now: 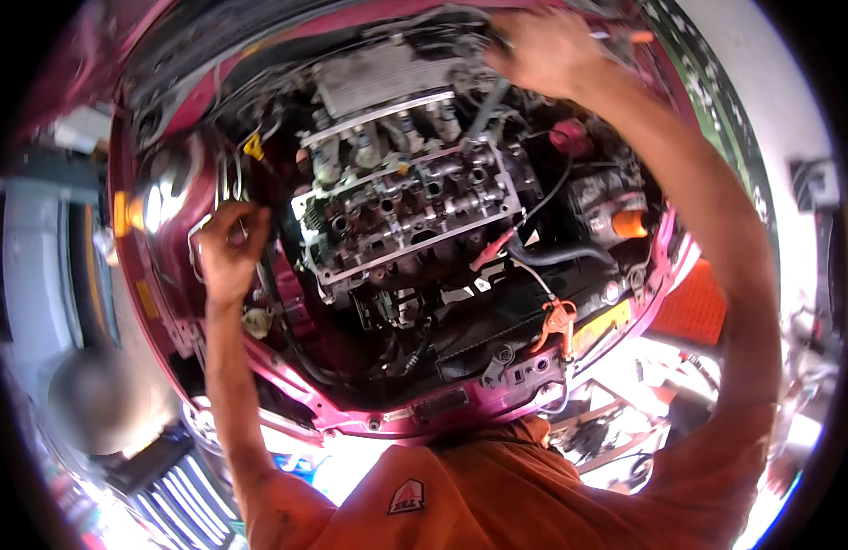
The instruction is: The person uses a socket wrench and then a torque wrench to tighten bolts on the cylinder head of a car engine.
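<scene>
Ahead of me is an engine with its cylinder head [405,215] uncovered, the valve gear showing inside its metal rim. My right hand [547,55] is at the far right of the engine, its fingers curled round the upper end of a grey bar [486,115]. That bar slants down to the head's far right corner; whether it is a tool handle cannot be made out. My left hand [231,246] is over the left side of the bay, thumb and fingers curled together beside thin metal pipes [229,174]. What they hold, if anything, is hidden.
A ribbed intake cover [378,78] lies behind the head. An orange clamp [558,321] with a cable hangs at the front right, near a red-handled clip [493,249] and a black hose [570,255]. The pink front panel [415,412] runs close to my orange shirt.
</scene>
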Demonstrator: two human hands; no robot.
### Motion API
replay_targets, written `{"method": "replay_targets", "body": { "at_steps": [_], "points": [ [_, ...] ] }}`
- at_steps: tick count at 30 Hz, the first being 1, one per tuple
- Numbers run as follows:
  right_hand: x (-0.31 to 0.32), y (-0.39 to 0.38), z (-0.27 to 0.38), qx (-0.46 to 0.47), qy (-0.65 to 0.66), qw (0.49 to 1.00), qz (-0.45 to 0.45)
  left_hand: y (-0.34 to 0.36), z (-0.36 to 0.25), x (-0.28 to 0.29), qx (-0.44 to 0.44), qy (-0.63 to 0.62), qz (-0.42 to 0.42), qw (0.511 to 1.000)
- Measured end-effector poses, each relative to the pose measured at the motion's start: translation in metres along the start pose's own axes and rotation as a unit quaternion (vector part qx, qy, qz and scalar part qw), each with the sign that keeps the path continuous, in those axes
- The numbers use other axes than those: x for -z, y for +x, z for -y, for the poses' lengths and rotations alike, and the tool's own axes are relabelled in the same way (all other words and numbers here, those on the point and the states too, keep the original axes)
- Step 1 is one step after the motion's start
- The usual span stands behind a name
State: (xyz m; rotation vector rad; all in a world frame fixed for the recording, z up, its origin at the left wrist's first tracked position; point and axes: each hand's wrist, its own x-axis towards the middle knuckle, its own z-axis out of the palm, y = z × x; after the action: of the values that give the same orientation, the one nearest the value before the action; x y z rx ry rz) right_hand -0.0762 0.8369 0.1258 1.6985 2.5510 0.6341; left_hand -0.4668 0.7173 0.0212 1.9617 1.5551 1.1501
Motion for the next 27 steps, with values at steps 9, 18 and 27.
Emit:
{"method": "replay_targets", "body": {
  "at_steps": [9,18,27],
  "points": [
    [-0.003,0.008,-0.021,0.015,0.03,0.999,0.019,-0.068,0.087,0.119,0.047,0.172,-0.117,0.977],
    [-0.017,0.004,-0.069,0.234,-0.129,0.962,-0.048,-0.068,0.101,0.122,0.027,0.156,-0.135,0.978],
    [-0.008,0.023,-0.043,0.272,0.002,0.961,-0.042,-0.083,0.126,0.134,0.018,0.25,-0.105,0.962]
  ]
}}
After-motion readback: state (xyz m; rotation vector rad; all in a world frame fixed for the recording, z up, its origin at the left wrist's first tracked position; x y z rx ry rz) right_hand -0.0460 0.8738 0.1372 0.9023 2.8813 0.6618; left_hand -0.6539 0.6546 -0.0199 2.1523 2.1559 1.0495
